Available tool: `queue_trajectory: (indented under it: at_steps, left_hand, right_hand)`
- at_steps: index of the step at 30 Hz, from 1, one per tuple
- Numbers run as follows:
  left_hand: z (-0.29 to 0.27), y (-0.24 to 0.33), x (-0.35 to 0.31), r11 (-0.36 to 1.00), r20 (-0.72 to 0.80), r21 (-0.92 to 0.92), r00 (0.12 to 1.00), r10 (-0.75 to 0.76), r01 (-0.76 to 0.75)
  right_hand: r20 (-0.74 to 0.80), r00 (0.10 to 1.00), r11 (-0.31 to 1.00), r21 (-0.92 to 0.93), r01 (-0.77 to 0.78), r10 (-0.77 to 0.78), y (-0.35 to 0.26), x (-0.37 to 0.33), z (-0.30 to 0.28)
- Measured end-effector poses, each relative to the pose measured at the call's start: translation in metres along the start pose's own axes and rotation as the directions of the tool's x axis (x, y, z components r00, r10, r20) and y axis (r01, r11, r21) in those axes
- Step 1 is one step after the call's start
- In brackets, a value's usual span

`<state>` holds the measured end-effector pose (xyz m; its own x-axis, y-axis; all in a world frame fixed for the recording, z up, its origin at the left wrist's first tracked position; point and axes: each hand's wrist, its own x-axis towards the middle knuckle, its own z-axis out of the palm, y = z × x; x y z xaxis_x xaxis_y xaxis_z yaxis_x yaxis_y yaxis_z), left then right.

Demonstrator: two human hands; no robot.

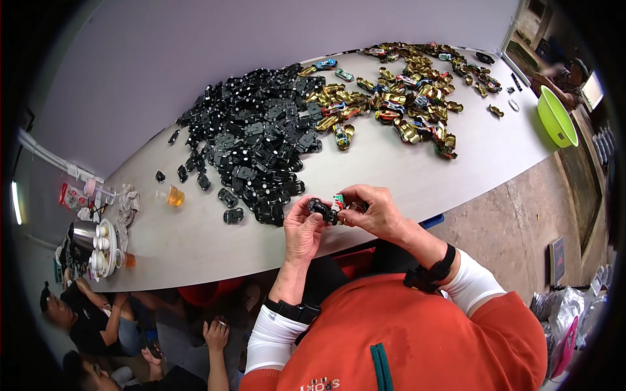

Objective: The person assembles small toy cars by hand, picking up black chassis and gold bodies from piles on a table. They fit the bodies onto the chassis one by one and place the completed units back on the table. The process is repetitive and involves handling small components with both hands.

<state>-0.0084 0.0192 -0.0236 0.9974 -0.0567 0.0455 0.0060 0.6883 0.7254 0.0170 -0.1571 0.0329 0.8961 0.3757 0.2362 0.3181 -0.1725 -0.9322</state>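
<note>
Near the table's front edge, my left hand [302, 229] is closed around a black toy car chassis [321, 209] with wheels. Close against it, my right hand [377, 212] pinches a small toy car body shell [338, 201] in white, red and green. The two parts meet between my fingertips; whether they are joined, I cannot tell. Beyond my left hand spreads a large heap of black car chassis [251, 146]. Farther right lies a second heap of toy car shells [417, 98], many showing gold undersides, some painted blue, red or white.
A glass of amber drink [175, 196] stands on the table [215, 251] at left, near a crumpled cloth [129, 207] and a tray of cups [117, 259]. A lime-green basin [555, 117] sits at the right end. Other people [98, 319] sit at lower left.
</note>
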Motion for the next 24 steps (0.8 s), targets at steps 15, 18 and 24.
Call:
queue_trajectory:
  at_steps: [15,18,24]
  left_hand:
    - [0.023,0.013,-0.004,0.988,0.063,0.134,0.995,0.075,-0.083]
    - [0.028,0.017,-0.004,0.984,0.089,0.141,0.992,0.094,-0.106]
    - [0.033,0.020,-0.004,0.965,0.128,0.239,0.988,0.083,-0.112]
  right_hand:
    - [0.073,0.957,0.951,-0.115,0.287,-0.280,-0.023,0.002,-0.003]
    - [0.117,0.957,0.953,-0.121,0.278,-0.265,-0.025,0.002,-0.004]
    - [0.222,0.945,0.943,-0.179,0.280,-0.238,-0.033,0.001,-0.010]
